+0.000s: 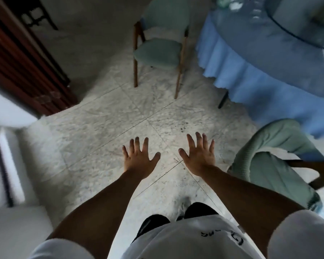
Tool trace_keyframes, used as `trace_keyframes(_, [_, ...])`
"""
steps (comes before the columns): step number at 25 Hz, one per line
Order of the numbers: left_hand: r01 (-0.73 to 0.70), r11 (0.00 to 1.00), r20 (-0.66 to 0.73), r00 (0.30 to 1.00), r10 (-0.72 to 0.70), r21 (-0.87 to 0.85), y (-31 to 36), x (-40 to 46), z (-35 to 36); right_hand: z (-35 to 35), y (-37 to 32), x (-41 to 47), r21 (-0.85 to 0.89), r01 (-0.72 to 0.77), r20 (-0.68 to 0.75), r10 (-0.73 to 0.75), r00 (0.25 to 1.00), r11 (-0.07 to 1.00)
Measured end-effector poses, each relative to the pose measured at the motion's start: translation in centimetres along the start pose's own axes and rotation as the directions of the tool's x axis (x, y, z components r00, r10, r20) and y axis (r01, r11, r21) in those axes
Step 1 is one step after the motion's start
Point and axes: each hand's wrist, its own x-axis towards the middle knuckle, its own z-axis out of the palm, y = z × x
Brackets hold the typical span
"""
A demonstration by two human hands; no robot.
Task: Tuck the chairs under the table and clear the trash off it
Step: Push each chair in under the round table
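Pale marble floor (105, 128) carries two green chairs (158, 53) (273, 165) – and the blue-skirted table (260, 58) (glass-topped).

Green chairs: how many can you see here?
2. One green padded wooden-legged chair stands on the floor left of the blue-clothed round table; another at lower right. Others may be hidden.

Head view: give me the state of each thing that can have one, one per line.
left hand: open, fingers spread, holding nothing
right hand: open, fingers spread, holding nothing
far chair: upright, standing clear of the table, not tucked
near chair: beside the table's edge, not tucked
table: blue cloth under a glass top; items on it too blurred to tell
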Motion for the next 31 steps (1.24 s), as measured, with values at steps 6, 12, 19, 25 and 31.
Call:
trace_keyframes(6, [-0.201, 0.975, 0.075, 0.978, 0.194, 0.094, 9.0, 11.6, -0.9, -0.8, 7.9, 7.8, 0.1, -0.224, -0.014, 0.226, 0.974, 0.969])
trace_keyframes(12, [-0.389, 0.896, 0.147, 0.92, 0.364, 0.216, 20.6, 22.0, -1.8, -3.1, 17.9, 13.3, 0.239, -0.421, 0.013, 0.431, 0.902, 0.875])
trace_keyframes(19, [-0.734, 0.617, 0.294, 0.679, 0.673, 0.283, 38.4, 28.6, -1.4, -5.3, 28.2, 13.2, 0.347, -0.71, 0.065, 0.739, 0.67, 0.613])
trace_keyframes(25, [-0.934, 0.241, 0.476, 0.343, 0.81, 0.263, 52.1, 31.1, 2.3, -4.2, 31.9, 12.0, 0.406, -0.876, 0.205, 0.908, 0.365, 0.26])
trace_keyframes(31, [-0.967, -0.188, 0.642, -0.035, 0.766, 0.172, 61.0, 31.6, 5.6, -3.1, 31.3, 14.1, 0.473, -0.86, 0.383, 0.924, 0.006, -0.191])
